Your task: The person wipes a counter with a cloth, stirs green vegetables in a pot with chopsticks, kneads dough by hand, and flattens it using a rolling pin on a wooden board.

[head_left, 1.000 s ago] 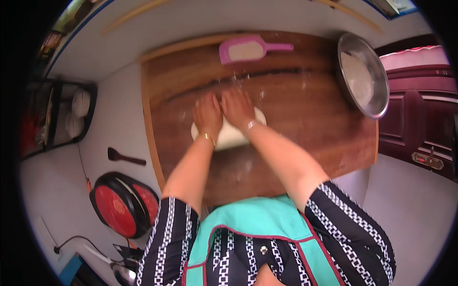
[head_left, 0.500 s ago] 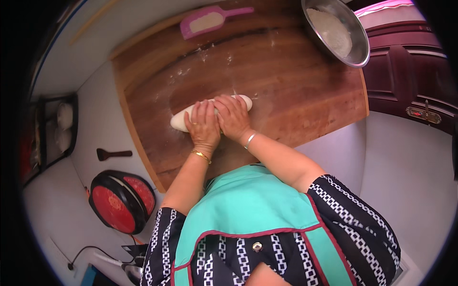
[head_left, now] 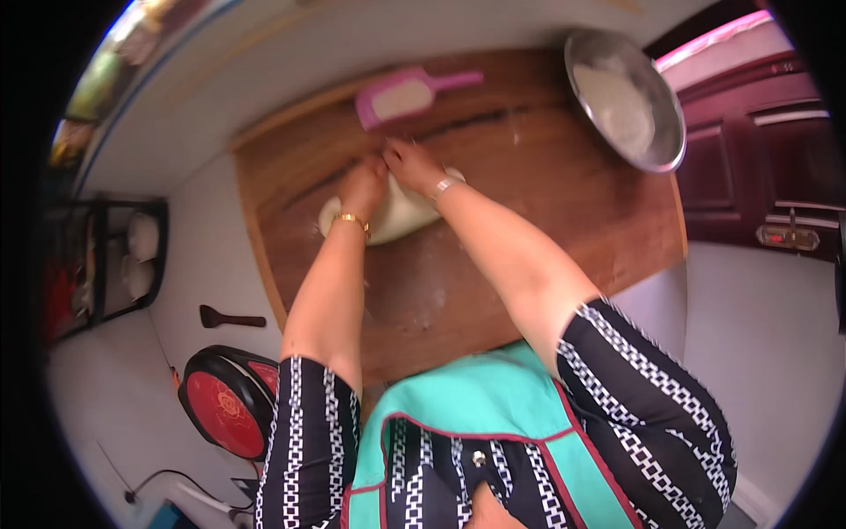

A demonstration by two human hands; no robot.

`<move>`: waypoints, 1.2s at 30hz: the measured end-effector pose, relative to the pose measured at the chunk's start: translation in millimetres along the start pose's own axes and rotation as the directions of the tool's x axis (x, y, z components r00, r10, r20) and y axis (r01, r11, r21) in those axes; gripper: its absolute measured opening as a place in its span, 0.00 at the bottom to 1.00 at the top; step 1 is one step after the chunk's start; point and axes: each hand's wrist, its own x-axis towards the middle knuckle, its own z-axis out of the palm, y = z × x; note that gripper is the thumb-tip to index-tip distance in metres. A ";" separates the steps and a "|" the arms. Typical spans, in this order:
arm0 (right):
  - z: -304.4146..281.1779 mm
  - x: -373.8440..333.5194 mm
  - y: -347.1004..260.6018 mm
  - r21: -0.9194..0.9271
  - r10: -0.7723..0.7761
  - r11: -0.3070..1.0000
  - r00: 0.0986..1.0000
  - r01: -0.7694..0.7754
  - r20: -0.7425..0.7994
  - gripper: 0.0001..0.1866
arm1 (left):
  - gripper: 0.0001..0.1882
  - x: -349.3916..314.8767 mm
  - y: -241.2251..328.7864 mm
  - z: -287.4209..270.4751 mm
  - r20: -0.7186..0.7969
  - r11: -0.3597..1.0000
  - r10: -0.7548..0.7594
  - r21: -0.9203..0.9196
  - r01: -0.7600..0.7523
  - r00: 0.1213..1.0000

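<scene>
A thick, pale roll of dough point(head_left: 405, 214) lies across the wooden board, partly hidden beneath my wrists. My left hand point(head_left: 362, 183) is at its far side, fingers curled over the dough's far edge. Close beside it, my right hand point(head_left: 414, 165) also has its fingers bent in at that far edge, and the two hands nearly touch. Both are somewhat blurred, and my wrists cover part of what the fingertips hold.
A pink scoop point(head_left: 368, 115) with flour lies at the board's point(head_left: 564, 220) far edge. A metal bowl point(head_left: 677, 145) of flour stands at the far right. Left of the board are a dark spatula point(head_left: 233, 319) and a red-black electric appliance point(head_left: 220, 407). A black rack point(head_left: 104, 256) holds dishes.
Both hands have gone from pressing flat on top of the dough to its far side, arms stretched further forward, fingers now curled. The dough looks wider and flatter. The whole view has shifted slightly.
</scene>
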 end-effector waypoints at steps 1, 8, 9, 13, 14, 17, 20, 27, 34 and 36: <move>-1.5 -5.2 -5.9 0.076 -0.025 0.997 0.997 0.020 0.067 0.10 | 0.13 1.5 -11.4 -7.7 0.078 0.998 0.027 -0.059 -0.022 0.997; 24.4 -152.7 -20.4 -0.329 -0.346 0.900 0.928 0.285 -0.142 0.15 | 0.19 -143.5 7.5 3.9 -0.187 0.978 0.172 0.149 -0.146 0.967; 34.5 -163.7 -7.8 -0.416 -0.433 0.841 0.892 0.346 -0.133 0.17 | 0.25 -160.2 -8.2 19.6 -0.215 0.953 0.229 0.247 -0.174 0.949; 25.5 -115.9 -17.2 -0.316 -0.445 0.867 0.884 0.385 -0.143 0.15 | 0.18 -117.1 -0.1 5.6 -0.324 0.973 0.199 0.177 -0.148 0.925; 26.6 -93.7 -15.8 -0.287 -0.438 0.874 0.891 0.392 -0.116 0.13 | 0.15 -95.6 0.0 -3.0 -0.311 0.981 0.166 0.147 -0.125 0.936; 30.4 -41.1 -8.0 -0.234 -0.368 0.911 0.926 0.340 -0.086 0.06 | 0.09 -41.7 -5.5 -9.8 -0.248 0.995 0.076 0.080 -0.058 0.966; 44.4 2.0 -22.4 -0.185 -0.261 0.951 0.964 0.246 -0.058 0.04 | 0.08 -8.2 -20.1 -20.3 -0.263 0.989 -0.057 0.118 0.090 0.963; 39.1 29.7 -9.0 -0.189 -0.157 0.967 0.984 0.171 0.087 0.09 | 0.14 18.1 -26.8 -1.2 -0.157 0.967 -0.238 0.052 0.249 0.958; 11.5 -51.5 -1.6 0.143 -0.303 0.951 0.915 0.274 0.266 0.10 | 0.17 -155.6 -12.7 -6.5 0.096 0.849 -0.360 -0.378 0.368 0.928; -24.7 -67.0 10.3 -0.296 -0.121 0.937 0.966 0.187 0.228 0.14 | 0.19 -173.3 7.3 -21.8 0.253 0.830 -0.321 -0.390 0.399 0.913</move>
